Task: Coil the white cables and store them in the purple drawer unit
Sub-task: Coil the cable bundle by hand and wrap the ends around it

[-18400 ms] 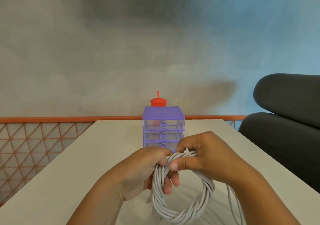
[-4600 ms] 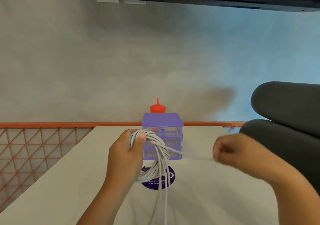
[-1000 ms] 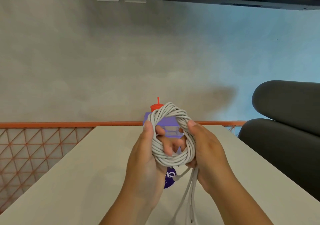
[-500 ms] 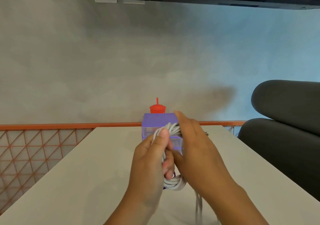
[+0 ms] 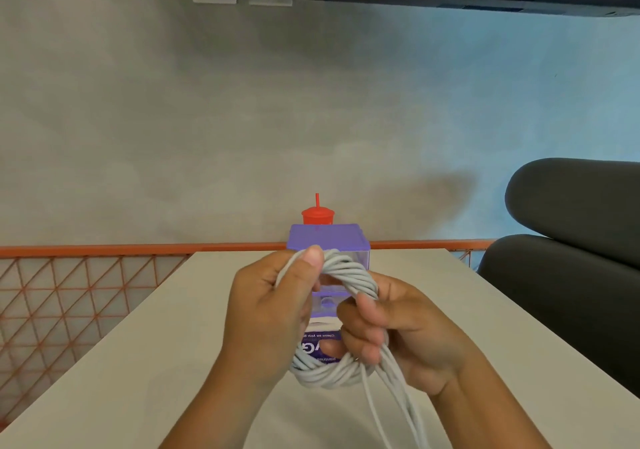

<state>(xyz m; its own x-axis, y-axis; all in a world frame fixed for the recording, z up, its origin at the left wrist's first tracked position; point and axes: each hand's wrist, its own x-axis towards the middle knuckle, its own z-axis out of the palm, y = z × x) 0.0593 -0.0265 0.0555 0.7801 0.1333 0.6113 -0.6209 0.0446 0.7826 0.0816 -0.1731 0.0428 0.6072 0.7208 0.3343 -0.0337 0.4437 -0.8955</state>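
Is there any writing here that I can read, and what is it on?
"Clean as you g…": upside down on the purple disc, cut off.
"pantries": same disc, upside down.
Large white letters between them: mostly hidden by the cable, unreadable.

White cable coil (image 5: 349,270) in both hands

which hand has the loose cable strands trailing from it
The right hand: loose strands trail down from it, while the left hand only pinches the coil near its top.
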